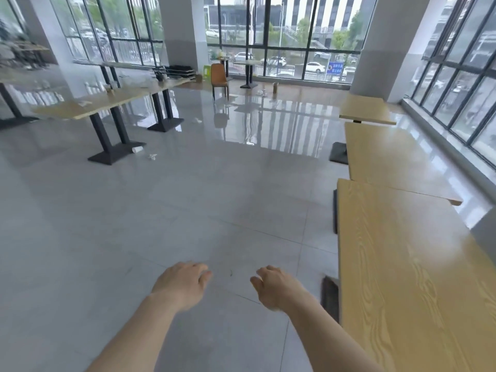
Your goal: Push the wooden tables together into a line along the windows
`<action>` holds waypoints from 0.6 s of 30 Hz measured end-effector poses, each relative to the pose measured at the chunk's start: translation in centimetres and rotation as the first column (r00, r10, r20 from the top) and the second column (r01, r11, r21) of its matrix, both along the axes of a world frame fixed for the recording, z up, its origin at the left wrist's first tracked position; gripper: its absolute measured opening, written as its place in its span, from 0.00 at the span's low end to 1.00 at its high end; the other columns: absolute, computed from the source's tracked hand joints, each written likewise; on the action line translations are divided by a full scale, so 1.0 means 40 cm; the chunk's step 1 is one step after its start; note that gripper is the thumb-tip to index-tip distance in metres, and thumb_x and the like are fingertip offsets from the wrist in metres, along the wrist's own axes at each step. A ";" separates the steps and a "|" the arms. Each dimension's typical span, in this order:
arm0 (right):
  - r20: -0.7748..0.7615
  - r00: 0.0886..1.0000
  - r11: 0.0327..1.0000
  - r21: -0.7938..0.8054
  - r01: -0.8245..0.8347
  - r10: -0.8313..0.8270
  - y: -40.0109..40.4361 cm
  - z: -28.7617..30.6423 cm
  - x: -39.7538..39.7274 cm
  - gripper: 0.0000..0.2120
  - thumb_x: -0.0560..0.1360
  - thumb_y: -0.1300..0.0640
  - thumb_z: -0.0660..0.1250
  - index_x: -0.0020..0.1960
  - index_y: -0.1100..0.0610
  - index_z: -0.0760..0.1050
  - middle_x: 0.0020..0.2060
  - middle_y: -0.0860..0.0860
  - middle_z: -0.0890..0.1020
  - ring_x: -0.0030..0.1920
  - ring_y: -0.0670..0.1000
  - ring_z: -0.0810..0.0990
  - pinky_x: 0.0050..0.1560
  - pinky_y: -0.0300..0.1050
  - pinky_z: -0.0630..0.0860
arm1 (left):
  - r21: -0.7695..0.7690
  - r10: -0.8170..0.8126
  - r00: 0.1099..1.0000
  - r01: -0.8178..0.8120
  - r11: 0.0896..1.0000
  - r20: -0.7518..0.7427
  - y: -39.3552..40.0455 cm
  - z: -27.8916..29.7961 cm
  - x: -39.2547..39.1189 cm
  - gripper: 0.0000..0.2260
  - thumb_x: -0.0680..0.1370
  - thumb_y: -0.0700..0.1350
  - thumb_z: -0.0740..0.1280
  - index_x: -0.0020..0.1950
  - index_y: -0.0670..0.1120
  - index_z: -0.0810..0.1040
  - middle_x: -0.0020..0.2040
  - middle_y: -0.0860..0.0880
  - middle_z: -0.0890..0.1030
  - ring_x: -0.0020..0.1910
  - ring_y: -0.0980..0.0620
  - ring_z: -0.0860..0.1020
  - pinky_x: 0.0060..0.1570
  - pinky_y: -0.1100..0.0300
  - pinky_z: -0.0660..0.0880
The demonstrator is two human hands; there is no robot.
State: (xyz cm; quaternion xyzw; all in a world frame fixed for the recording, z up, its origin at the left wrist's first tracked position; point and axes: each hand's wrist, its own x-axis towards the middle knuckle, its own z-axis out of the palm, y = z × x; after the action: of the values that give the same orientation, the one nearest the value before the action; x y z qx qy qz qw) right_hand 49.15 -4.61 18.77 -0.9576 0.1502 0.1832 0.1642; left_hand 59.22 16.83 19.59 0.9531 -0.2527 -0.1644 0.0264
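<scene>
Three light wooden tables stand in a row along the right-hand windows: the nearest table (408, 277), a middle table (391, 159) touching its far end at a slight angle, and a far table (365, 108). My left hand (182, 285) and my right hand (273, 287) hang over the grey floor, left of the nearest table. Both hold nothing, fingers loosely curled and apart. Neither hand touches a table.
More wooden tables (88, 106) on black pedestal legs stand at the left. An orange chair (218, 76) and a small table (248, 63) sit by the far windows. A paper cup (137, 149) and scraps lie on the tiled floor (188, 197). White pillars flank the room.
</scene>
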 end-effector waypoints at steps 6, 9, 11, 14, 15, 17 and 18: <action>0.027 0.999 1.000 -0.011 -0.023 0.024 -0.008 0.009 0.284 0.25 0.86 0.44 0.48 0.75 0.57 0.68 0.72 0.55 0.72 0.73 0.58 0.68 0.70 0.52 0.67 | -0.009 -0.028 0.998 0.028 1.000 0.049 -0.027 -0.026 0.278 0.18 0.85 0.56 0.51 0.66 0.54 0.75 0.66 0.50 0.77 0.67 0.46 0.73 0.66 0.53 0.68; 0.026 1.000 1.000 -0.022 -0.007 0.007 -0.072 -0.019 0.426 0.25 0.86 0.44 0.49 0.75 0.57 0.68 0.72 0.56 0.72 0.74 0.58 0.67 0.71 0.52 0.66 | -0.013 -0.072 0.997 0.073 0.997 0.032 -0.104 -0.047 0.428 0.18 0.85 0.56 0.50 0.69 0.54 0.73 0.68 0.50 0.76 0.68 0.46 0.72 0.67 0.54 0.67; 0.032 0.999 0.999 -0.031 0.012 -0.011 -0.136 -0.034 0.528 0.25 0.86 0.44 0.49 0.74 0.57 0.69 0.72 0.56 0.72 0.74 0.58 0.67 0.71 0.51 0.65 | -0.014 -0.098 0.994 0.098 0.995 0.043 -0.177 -0.054 0.546 0.19 0.85 0.56 0.50 0.70 0.54 0.73 0.69 0.50 0.75 0.69 0.46 0.72 0.67 0.54 0.67; 0.038 0.998 0.998 -0.028 0.056 -0.055 -0.260 -0.038 0.692 0.25 0.86 0.44 0.48 0.73 0.58 0.70 0.71 0.56 0.73 0.73 0.57 0.67 0.71 0.50 0.65 | -0.011 -0.140 0.990 0.141 0.990 0.032 -0.317 -0.054 0.732 0.19 0.85 0.56 0.50 0.70 0.53 0.72 0.70 0.50 0.75 0.69 0.45 0.71 0.67 0.54 0.66; 0.038 0.997 0.997 -0.028 0.068 -0.067 -0.308 -0.032 0.750 0.25 0.86 0.44 0.48 0.73 0.58 0.70 0.71 0.55 0.73 0.73 0.57 0.67 0.71 0.50 0.64 | -0.013 -0.149 0.988 0.149 0.989 0.030 -0.365 -0.049 0.796 0.19 0.85 0.55 0.50 0.70 0.54 0.72 0.70 0.50 0.75 0.69 0.45 0.71 0.66 0.54 0.66; 0.047 0.994 0.995 -0.030 0.096 -0.095 -0.406 -0.010 0.865 0.25 0.86 0.44 0.48 0.73 0.57 0.70 0.70 0.55 0.73 0.73 0.57 0.68 0.71 0.50 0.64 | -0.023 -0.158 0.987 0.159 0.987 0.041 -0.463 -0.028 0.922 0.18 0.85 0.55 0.50 0.69 0.54 0.73 0.69 0.50 0.75 0.69 0.45 0.71 0.66 0.54 0.66; 0.056 0.992 0.993 -0.034 0.117 -0.115 -0.457 0.003 0.920 0.25 0.86 0.44 0.49 0.72 0.57 0.70 0.70 0.55 0.73 0.72 0.57 0.68 0.71 0.50 0.65 | -0.032 -0.159 0.986 0.161 0.986 0.050 -0.514 -0.015 0.983 0.18 0.85 0.55 0.50 0.68 0.54 0.73 0.69 0.50 0.76 0.69 0.45 0.72 0.65 0.53 0.66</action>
State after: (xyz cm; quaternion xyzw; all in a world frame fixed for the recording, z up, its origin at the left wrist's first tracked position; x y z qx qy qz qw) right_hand 85.96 -22.89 18.87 -0.9547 0.2043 0.1445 0.1609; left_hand 98.53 -3.72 19.00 0.9327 -0.3320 -0.1388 0.0240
